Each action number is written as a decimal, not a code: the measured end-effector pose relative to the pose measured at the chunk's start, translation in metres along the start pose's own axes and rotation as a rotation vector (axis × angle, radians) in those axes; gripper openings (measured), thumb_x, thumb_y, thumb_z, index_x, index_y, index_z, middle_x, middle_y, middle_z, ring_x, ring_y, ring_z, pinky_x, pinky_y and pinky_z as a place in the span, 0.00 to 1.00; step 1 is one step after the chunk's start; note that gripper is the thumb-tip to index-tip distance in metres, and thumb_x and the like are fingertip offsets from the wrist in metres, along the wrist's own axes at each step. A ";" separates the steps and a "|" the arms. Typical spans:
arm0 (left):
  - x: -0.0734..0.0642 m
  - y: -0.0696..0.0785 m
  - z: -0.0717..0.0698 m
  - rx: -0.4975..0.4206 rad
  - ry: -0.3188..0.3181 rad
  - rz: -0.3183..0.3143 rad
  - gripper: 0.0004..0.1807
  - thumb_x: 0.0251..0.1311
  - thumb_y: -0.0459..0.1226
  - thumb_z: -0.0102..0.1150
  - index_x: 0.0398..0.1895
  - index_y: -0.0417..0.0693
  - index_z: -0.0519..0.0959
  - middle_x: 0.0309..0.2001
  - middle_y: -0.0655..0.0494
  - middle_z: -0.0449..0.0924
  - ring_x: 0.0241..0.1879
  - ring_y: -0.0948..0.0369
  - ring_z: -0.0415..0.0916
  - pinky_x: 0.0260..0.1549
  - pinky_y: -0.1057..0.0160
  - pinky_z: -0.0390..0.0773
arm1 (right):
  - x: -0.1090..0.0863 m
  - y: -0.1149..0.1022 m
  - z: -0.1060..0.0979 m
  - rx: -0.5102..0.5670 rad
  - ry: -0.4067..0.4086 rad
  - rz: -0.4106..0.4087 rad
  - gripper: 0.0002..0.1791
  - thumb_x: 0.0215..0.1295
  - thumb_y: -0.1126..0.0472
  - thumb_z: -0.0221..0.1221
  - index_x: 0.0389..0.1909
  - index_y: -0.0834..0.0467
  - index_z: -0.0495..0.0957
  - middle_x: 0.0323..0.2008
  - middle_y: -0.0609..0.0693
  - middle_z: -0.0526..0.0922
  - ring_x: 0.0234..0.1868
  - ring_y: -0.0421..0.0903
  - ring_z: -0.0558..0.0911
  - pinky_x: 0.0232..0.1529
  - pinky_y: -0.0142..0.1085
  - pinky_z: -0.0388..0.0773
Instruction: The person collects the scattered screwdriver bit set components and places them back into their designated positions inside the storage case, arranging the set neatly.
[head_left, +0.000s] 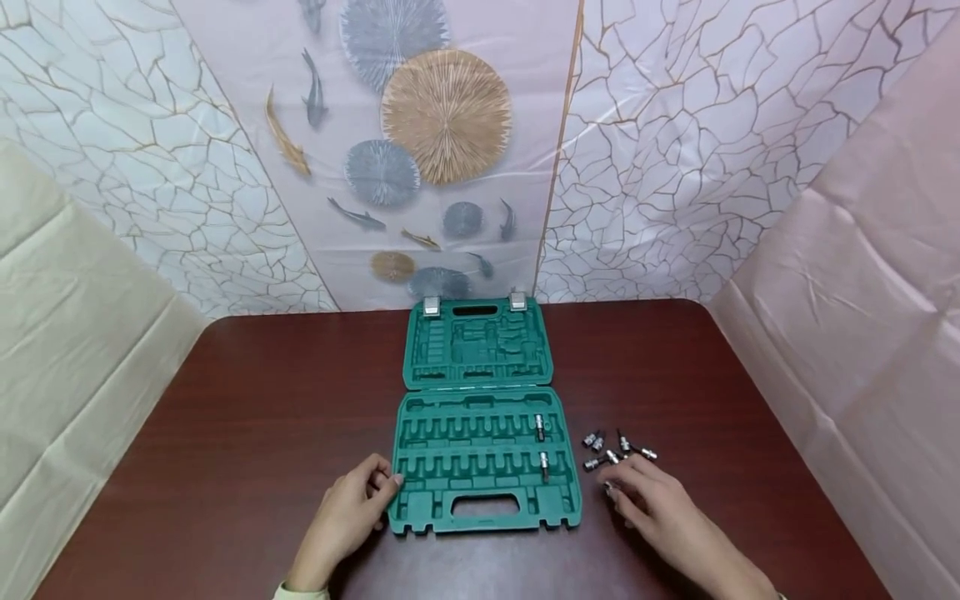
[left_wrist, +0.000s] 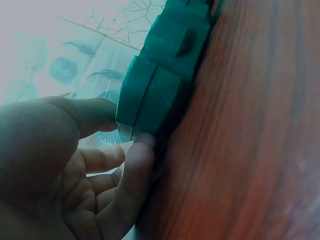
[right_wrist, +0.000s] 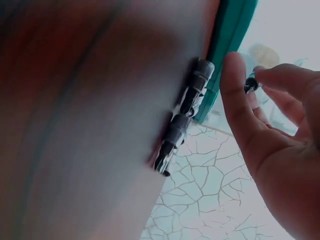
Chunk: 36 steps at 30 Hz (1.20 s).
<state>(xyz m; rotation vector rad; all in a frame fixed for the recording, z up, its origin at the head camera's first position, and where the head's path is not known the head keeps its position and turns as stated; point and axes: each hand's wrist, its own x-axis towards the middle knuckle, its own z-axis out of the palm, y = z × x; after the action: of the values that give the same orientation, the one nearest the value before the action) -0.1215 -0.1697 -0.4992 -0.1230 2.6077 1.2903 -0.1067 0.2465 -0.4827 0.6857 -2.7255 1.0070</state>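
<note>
Left hand grips case, likely steadying it; right hand pinches a bit socket beside loose sockets toward worktop's right edge, presumably for reach.

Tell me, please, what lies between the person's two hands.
The head view shows the green case between the left hand and the right hand, plus a strip of tabletop beside the right hand.
</note>
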 end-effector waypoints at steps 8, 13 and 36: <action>-0.001 -0.002 0.001 0.007 -0.010 -0.021 0.12 0.77 0.47 0.61 0.45 0.48 0.79 0.35 0.57 0.79 0.26 0.60 0.78 0.23 0.60 0.81 | 0.002 -0.007 0.001 0.194 -0.006 0.100 0.24 0.55 0.81 0.70 0.52 0.63 0.80 0.37 0.46 0.83 0.32 0.30 0.80 0.28 0.31 0.83; -0.005 -0.005 0.000 0.030 0.001 -0.044 0.12 0.77 0.47 0.61 0.46 0.48 0.79 0.35 0.58 0.78 0.26 0.60 0.78 0.22 0.60 0.81 | 0.007 -0.011 0.000 0.426 -0.105 0.142 0.22 0.60 0.78 0.68 0.55 0.69 0.76 0.30 0.49 0.89 0.32 0.35 0.86 0.30 0.33 0.85; 0.000 -0.003 0.001 0.007 -0.005 -0.003 0.12 0.77 0.47 0.61 0.45 0.47 0.79 0.35 0.57 0.79 0.25 0.60 0.78 0.22 0.61 0.81 | 0.041 -0.021 0.008 0.670 -0.302 0.212 0.26 0.67 0.78 0.57 0.66 0.78 0.67 0.38 0.60 0.90 0.43 0.51 0.91 0.44 0.32 0.85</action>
<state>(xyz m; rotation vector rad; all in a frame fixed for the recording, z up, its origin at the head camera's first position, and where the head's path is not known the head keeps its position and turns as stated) -0.1203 -0.1707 -0.5020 -0.1226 2.6063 1.2786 -0.1334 0.2123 -0.4644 0.6842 -2.7231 2.0660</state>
